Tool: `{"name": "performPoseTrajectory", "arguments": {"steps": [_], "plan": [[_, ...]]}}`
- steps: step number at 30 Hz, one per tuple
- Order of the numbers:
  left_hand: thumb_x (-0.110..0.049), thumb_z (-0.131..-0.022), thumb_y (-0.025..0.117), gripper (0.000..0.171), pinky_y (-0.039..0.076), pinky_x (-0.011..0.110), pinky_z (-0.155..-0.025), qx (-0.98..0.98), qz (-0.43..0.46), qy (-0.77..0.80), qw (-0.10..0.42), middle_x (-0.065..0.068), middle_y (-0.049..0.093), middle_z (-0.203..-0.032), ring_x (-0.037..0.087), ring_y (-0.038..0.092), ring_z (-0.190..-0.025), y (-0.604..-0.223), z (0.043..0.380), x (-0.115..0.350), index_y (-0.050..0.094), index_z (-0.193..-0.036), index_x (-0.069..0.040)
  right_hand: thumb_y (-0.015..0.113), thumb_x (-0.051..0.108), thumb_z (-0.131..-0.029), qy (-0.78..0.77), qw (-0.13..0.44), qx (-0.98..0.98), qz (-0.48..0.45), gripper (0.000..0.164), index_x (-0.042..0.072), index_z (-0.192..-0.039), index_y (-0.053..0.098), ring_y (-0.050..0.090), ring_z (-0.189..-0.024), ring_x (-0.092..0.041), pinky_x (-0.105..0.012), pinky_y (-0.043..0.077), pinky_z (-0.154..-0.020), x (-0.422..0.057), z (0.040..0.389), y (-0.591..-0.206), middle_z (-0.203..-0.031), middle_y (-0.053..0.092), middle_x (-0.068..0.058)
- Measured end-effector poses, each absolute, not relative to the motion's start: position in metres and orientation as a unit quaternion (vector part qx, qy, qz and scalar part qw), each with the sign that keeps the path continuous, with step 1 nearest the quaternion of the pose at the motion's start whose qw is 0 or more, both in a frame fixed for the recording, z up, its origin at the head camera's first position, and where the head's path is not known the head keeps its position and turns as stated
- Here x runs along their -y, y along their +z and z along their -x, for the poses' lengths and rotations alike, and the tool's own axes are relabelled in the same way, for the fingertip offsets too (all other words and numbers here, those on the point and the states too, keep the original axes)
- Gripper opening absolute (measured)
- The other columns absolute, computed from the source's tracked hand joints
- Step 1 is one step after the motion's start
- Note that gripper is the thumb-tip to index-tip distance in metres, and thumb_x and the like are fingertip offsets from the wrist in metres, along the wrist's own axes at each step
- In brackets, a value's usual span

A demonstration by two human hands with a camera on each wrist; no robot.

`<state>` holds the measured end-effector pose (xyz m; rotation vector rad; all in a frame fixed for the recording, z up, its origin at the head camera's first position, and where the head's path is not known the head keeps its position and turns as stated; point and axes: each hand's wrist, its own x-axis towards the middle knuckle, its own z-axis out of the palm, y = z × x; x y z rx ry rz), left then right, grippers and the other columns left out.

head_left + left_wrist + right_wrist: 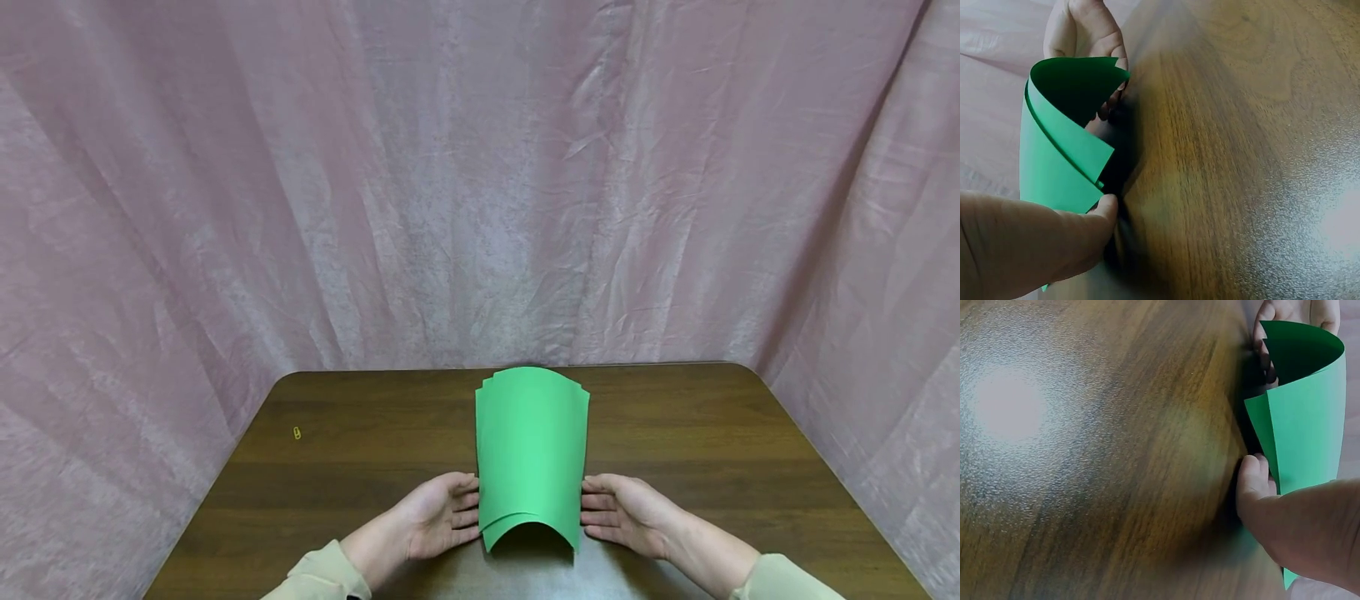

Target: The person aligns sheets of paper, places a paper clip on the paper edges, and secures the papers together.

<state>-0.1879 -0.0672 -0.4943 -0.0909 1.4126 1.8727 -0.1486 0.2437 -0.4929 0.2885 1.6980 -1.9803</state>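
Several sheets of green paper point(532, 450) stand bowed into an arch over the table, their layers slightly out of line at the corners and near edge. My left hand point(444, 517) touches the left edge of the sheets with its fingers straight and its palm facing inward. On the other side, my right hand point(630, 515) presses the right edge with straight fingers in the same way. The left wrist view shows the hollow beneath the curved paper point(1060, 150) and overlapping corners near the left fingers. In the right wrist view, the paper's edge point(1304, 431) meets the right fingers.
A small yellow paper clip point(297, 433) lies on the left part of the brown wooden table point(705, 433). Pink curtains point(480, 183) hang behind the table and along both sides. Light glares off the tabletop in both wrist views.
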Motion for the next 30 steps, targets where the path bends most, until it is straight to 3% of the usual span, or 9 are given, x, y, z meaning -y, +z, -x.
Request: {"name": "performPoseTrajectory", "arguments": {"steps": [5, 8, 12, 16, 23, 30], "plan": [[-0.027, -0.11, 0.042, 0.067, 0.027, 0.06, -0.118, -0.558, 0.049, 0.74, 0.372, 0.034, 0.012, -0.163, 0.052, 0.02, -0.148, -0.498, 0.191, 0.071, 0.014, -0.158, 0.011, 0.051, 0.02, -0.105, -0.738, 0.24, -0.621, -0.109, 0.063, -0.024, -0.145, 0.03, 0.043, -0.133, -0.056, -0.056, 0.043, -0.108, -0.244, 0.149, -0.498, -0.149, 0.028, -0.048], [-0.025, -0.11, 0.044, 0.063, 0.027, 0.062, -0.117, -0.562, 0.053, 0.743, 0.359, 0.033, 0.017, -0.162, 0.05, 0.028, -0.146, -0.501, 0.192, 0.073, 0.021, -0.158, 0.008, 0.052, 0.015, -0.104, -0.741, 0.226, -0.622, -0.109, 0.059, -0.023, -0.143, 0.031, 0.055, -0.125, -0.047, -0.054, 0.045, -0.107, -0.245, 0.15, -0.5, -0.141, 0.041, -0.045], [-0.021, -0.109, 0.047, 0.052, 0.033, 0.06, -0.114, -0.559, 0.056, 0.753, 0.341, 0.029, 0.042, -0.15, 0.041, 0.05, -0.133, -0.505, 0.192, 0.074, 0.035, -0.15, 0.007, 0.053, 0.006, -0.102, -0.746, 0.203, -0.623, -0.115, 0.055, -0.021, -0.144, 0.03, 0.065, -0.108, -0.028, -0.047, 0.052, -0.098, -0.249, 0.149, -0.502, -0.123, 0.061, -0.025], [-0.017, -0.109, 0.048, 0.047, 0.043, 0.052, -0.109, -0.55, 0.052, 0.763, 0.336, 0.018, 0.059, -0.128, 0.029, 0.063, -0.115, -0.507, 0.191, 0.075, 0.038, -0.148, 0.008, 0.052, 0.0, -0.101, -0.756, 0.2, -0.613, -0.112, 0.052, -0.02, -0.143, 0.029, 0.07, -0.097, -0.022, -0.042, 0.058, -0.086, -0.252, 0.148, -0.504, -0.108, 0.069, -0.013], [-0.016, -0.109, 0.046, 0.031, 0.051, 0.042, -0.099, -0.542, 0.044, 0.76, 0.355, 0.01, 0.063, -0.115, 0.024, 0.064, -0.104, -0.506, 0.194, 0.075, 0.048, -0.131, 0.005, 0.052, -0.002, -0.099, -0.767, 0.206, -0.599, -0.102, 0.049, -0.017, -0.139, 0.029, 0.072, -0.09, -0.02, -0.038, 0.061, -0.08, -0.253, 0.149, -0.507, -0.1, 0.07, -0.009], [-0.007, -0.108, 0.043, 0.041, 0.054, 0.044, -0.097, -0.54, 0.022, 0.757, 0.367, 0.013, 0.067, -0.115, 0.024, 0.068, -0.105, -0.506, 0.197, 0.074, 0.039, -0.146, 0.007, 0.051, -0.003, -0.099, -0.76, 0.21, -0.606, -0.106, 0.053, -0.018, -0.143, 0.026, 0.071, -0.093, -0.021, -0.041, 0.06, -0.082, -0.251, 0.151, -0.508, -0.103, 0.071, -0.011]]}}
